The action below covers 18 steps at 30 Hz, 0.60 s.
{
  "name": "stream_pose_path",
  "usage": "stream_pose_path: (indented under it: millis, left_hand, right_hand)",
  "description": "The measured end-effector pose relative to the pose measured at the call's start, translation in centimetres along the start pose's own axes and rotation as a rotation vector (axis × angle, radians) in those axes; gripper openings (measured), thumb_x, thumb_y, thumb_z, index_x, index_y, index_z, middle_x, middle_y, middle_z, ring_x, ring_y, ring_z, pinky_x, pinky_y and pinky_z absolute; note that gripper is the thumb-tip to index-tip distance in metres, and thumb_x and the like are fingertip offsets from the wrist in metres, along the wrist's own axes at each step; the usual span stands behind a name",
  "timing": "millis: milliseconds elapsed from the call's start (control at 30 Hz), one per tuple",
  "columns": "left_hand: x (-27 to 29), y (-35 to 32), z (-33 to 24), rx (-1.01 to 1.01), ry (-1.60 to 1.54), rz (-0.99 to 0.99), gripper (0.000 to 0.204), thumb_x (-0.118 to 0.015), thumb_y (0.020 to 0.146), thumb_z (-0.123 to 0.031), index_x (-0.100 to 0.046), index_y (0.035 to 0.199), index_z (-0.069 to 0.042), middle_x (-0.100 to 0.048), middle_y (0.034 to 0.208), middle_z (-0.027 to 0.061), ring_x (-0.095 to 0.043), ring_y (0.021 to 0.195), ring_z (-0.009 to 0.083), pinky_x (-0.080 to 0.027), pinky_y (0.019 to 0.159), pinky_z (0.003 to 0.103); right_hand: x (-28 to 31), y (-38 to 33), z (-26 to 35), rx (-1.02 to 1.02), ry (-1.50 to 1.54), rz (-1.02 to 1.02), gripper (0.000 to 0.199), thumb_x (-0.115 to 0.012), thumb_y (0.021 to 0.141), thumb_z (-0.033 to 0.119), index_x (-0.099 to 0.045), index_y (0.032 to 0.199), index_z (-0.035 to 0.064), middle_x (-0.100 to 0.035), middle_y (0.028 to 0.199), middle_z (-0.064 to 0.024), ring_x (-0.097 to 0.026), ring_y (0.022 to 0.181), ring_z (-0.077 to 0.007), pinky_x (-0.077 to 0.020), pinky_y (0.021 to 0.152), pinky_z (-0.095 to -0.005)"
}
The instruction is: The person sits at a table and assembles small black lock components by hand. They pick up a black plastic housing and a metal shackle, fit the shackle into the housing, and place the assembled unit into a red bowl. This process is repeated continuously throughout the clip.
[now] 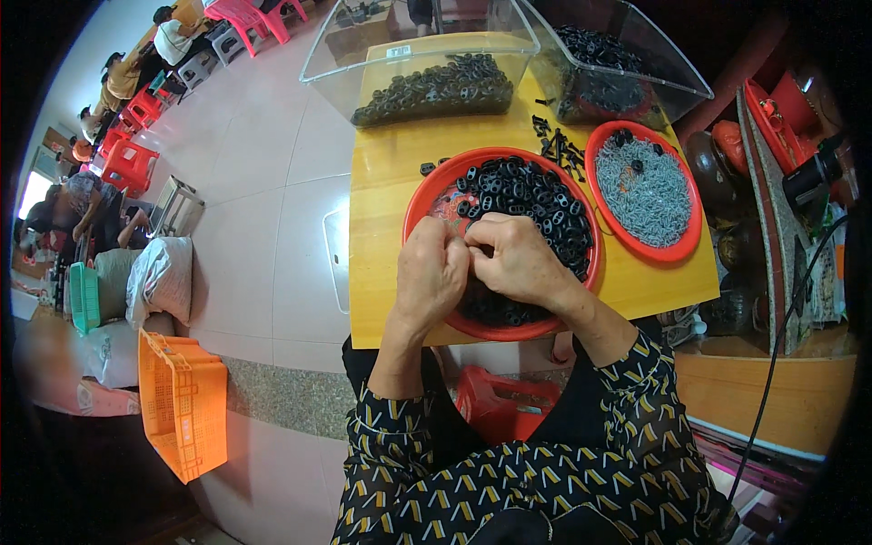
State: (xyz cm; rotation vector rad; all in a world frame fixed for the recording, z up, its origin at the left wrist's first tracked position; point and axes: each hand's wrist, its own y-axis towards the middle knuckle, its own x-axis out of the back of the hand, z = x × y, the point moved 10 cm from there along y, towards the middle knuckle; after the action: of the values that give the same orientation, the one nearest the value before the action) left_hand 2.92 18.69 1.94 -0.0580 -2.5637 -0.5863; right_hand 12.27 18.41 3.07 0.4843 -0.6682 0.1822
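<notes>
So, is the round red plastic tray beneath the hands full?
Partly full: small black oval parts cover much of the tray; some bottom shows upper left.

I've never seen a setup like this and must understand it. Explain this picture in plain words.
No machine here: a person works bare-handed. The single picture comes from a wide fisheye camera worn on that person's head, looking down, so straight edges bend. On the yellow table stand a red basin of black oval parts, a smaller red dish holding mostly small silvery pieces, and two clear bins with dark parts inside. Loose black pieces lie near the bins. The left hand and right hand meet over the basin, fingers curled in; the fingers hide whatever they may hold.
</notes>
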Motion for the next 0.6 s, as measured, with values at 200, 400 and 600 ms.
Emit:
stream_pose_path:
  millis: [200,400,600]
  left_hand:
    - [0.3,-0.3,1.8,0.226,-0.379,0.072,0.013,-0.042,0.080,-0.004,-0.049,0.070,0.000,-0.047,0.066,0.0001,-0.044,0.061,0.0076,-0.037,0.056,0.023]
    - [0.0,-0.4,1.6,0.218,-0.574,0.059,0.015,-0.043,0.081,-0.006,-0.050,0.068,-0.001,-0.047,0.066,-0.0018,-0.040,0.060,0.0052,-0.033,0.053,0.020]
    - [-0.1,-0.9,3.1,0.336,-0.450,0.017,0.019,-0.047,0.084,-0.010,-0.053,0.069,-0.001,-0.046,0.061,-0.0034,-0.039,0.055,0.0043,-0.032,0.049,0.019]
  right_hand:
    - [-1.7,-0.3,-1.8,-0.299,0.573,0.149,0.007,-0.058,0.078,0.006,-0.059,0.078,-0.0011,-0.056,0.067,-0.0006,-0.051,0.060,-0.0069,-0.0423,0.053,-0.0232]
    - [-1.6,-0.4,-1.2,-0.374,0.817,0.172,0.007,-0.056,0.081,0.005,-0.058,0.079,-0.0008,-0.055,0.068,0.0019,-0.048,0.059,-0.0049,-0.0404,0.053,-0.0201]
    - [1.0,0.0,-0.2,-0.160,0.289,-0.037,0.005,-0.057,0.078,0.004,-0.059,0.077,-0.0006,-0.055,0.066,-0.0024,-0.050,0.058,-0.0076,-0.0417,0.053,-0.0227]
